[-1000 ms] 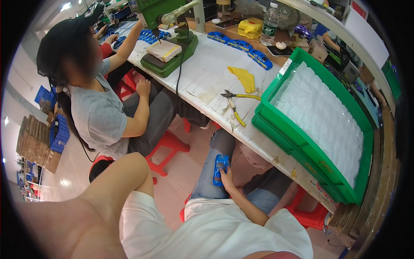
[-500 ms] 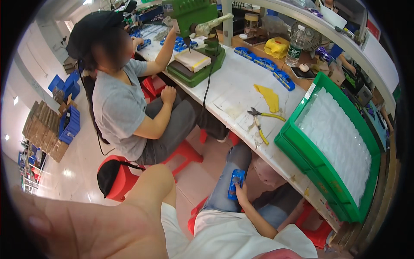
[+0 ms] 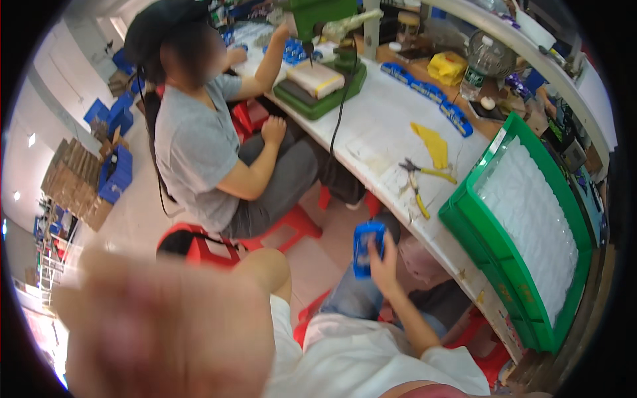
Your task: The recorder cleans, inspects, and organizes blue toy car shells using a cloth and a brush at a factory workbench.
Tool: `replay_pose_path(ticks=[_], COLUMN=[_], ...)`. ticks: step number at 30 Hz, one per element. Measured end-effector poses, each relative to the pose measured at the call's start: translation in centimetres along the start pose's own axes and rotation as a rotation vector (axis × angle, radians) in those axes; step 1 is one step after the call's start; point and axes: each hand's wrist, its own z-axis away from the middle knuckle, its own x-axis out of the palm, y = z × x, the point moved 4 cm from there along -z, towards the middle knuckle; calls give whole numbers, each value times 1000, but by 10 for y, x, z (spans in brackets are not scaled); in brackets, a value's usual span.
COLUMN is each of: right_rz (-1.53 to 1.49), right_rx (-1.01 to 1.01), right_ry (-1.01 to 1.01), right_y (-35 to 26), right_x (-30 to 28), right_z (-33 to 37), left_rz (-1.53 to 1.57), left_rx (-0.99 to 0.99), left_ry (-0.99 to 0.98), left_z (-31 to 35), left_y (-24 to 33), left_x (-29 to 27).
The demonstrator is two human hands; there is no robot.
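My right hand is closed round a blue plastic toy car body, held over my thigh with the thumb across it. Close to the camera at the lower left, my raised left hand is large and smeared by motion, so its fingers are unclear. On the white table lie yellow-handled cutting pliers, beside a yellow scrap of cloth. Farther back, several similar blue car bodies stand in a row.
A green crate with white film-covered contents stands at the table's right. A green bench press is beyond the pliers. At the left a co-worker sits on a red stool. A water bottle stands at the back.
My right hand has lifted the blue toy car body up from my thigh and turned it. The left hand has shifted and blurred. The whole view has moved slightly.
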Motion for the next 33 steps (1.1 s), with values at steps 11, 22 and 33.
replay_pose_path(ticks=[11, 22, 33], right_rz=[239, 416, 357], right_rx=[-399, -265, -153], right_ry=[165, 102, 121], right_y=[-24, -20, 1], right_x=[-9, -26, -37], right_z=[-112, -49, -24], left_rz=[-678, -396, -492], left_rx=[-923, -1194, -1007], left_ry=[-313, -258, -584], left_z=[224, 282, 309], left_y=[-73, -51, -39], left_x=[-16, 39, 47])
